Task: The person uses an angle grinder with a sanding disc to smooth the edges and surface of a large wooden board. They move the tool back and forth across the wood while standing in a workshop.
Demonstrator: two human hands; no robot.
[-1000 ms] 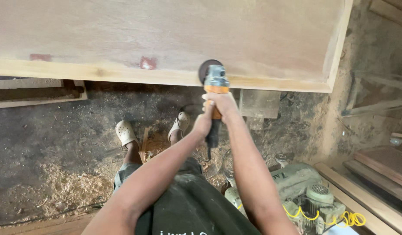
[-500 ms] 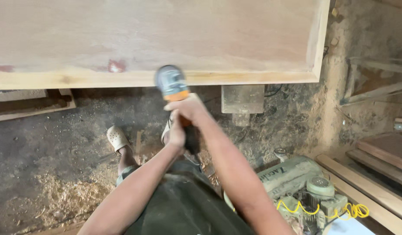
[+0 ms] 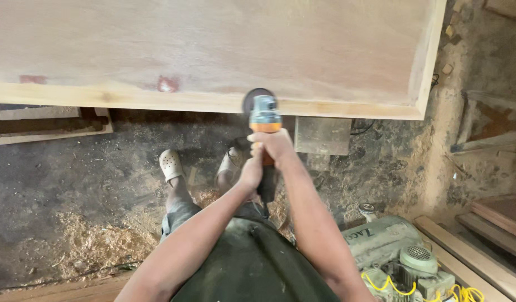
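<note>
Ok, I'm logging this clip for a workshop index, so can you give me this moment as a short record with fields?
Setting: woodworking shop, dirt floor strewn with sawdust
Workpiece: large pale wooden panel with a lighter framed edge
Tool: angle grinder with an orange collar, its disc at the panel's near edge
Right hand: wrapped around the grinder body
Left hand: gripping the grinder lower down
Feet: pale clogs on the floor
Nearby: green motor machine with yellow cable, bottom right
</note>
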